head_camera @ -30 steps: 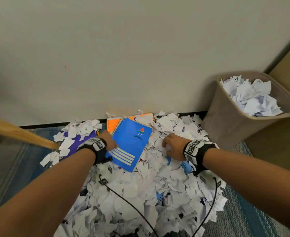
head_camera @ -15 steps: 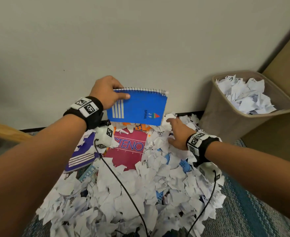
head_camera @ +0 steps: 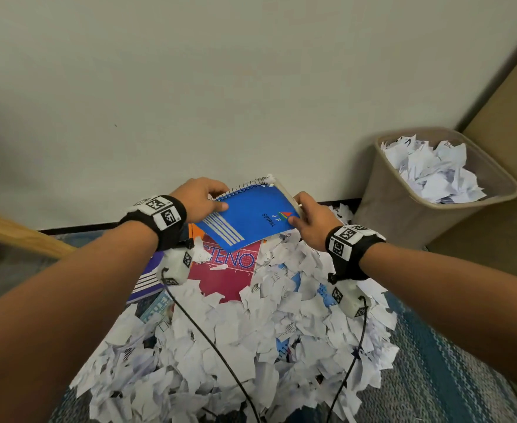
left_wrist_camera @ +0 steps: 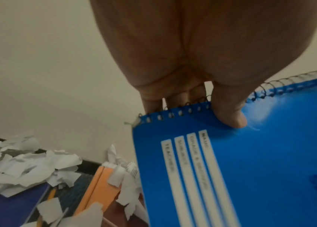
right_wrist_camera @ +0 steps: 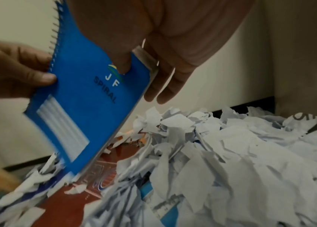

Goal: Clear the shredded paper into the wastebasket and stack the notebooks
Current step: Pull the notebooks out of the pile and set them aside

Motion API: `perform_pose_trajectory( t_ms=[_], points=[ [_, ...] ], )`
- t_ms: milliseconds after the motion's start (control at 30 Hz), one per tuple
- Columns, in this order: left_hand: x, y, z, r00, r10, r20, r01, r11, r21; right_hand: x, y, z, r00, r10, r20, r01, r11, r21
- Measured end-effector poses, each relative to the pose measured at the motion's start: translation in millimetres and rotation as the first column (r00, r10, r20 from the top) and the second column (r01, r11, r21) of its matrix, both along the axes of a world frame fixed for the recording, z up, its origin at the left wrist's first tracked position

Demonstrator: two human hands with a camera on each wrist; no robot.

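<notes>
While both hands pinch the blue spiral notebook (head_camera: pixel 248 216) above the shredded paper (head_camera: pixel 251 331), left hand (head_camera: pixel 197 198) at its coil edge and right hand (head_camera: pixel 310 222) at the opposite edge, each thumb on the cover, it hangs tilted over the red steno notebook (head_camera: pixel 220 279). Loosening either pinch could drop it into the scraps. The wastebasket (head_camera: pixel 403 215) at two o'clock looks nearly full; overflow seems likely.
</notes>
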State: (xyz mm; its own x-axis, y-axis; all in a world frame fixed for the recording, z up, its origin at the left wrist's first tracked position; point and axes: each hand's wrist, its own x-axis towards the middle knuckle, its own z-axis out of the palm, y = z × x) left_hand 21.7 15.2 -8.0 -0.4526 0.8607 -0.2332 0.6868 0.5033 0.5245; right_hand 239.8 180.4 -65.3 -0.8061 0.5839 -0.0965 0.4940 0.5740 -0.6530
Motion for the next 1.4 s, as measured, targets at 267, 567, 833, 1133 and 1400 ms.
perform_pose_trajectory(
  t_ms=[267, 567, 833, 1133, 1400],
  points=[
    [24.0, 8.0, -23.6, 0.999, -0.024, 0.024, 0.027, 0.995, -0.093, 8.4, 3.8, -2.3, 0.972, -0.217, -0.091, 0.178, 0.932, -0.317],
    [22.0, 7.7, -83.0, 0.969, -0.233, -0.078, 0.162, 0.844, -0.511, 125.4, 33.4, -30.2, 0.913, -0.219, 0.345, 0.356, 0.840, -0.409],
    [35.1, 36.9, -107.0, 0.939, -0.286, -0.193, 0.138, 0.823, -0.550, 213.6, 102.9, 5.8, 0.542, -0.112, 0.833, 0.037, 0.993, 0.110],
    [32.4, 38.0, -111.2, 0.911, -0.196, -0.363, -0.012, 0.868, -0.497, 168.9, 69.7, -15.1, 0.454, 0.000, 0.891, -0.273, 0.952, 0.139],
    [33.2, 7.5, -125.6, 0.941, 0.133, -0.311, -0.294, 0.777, -0.557, 96.2, -1.2, -26.5, 0.439, 0.287, 0.851, -0.423, 0.902, -0.087]
  ],
)
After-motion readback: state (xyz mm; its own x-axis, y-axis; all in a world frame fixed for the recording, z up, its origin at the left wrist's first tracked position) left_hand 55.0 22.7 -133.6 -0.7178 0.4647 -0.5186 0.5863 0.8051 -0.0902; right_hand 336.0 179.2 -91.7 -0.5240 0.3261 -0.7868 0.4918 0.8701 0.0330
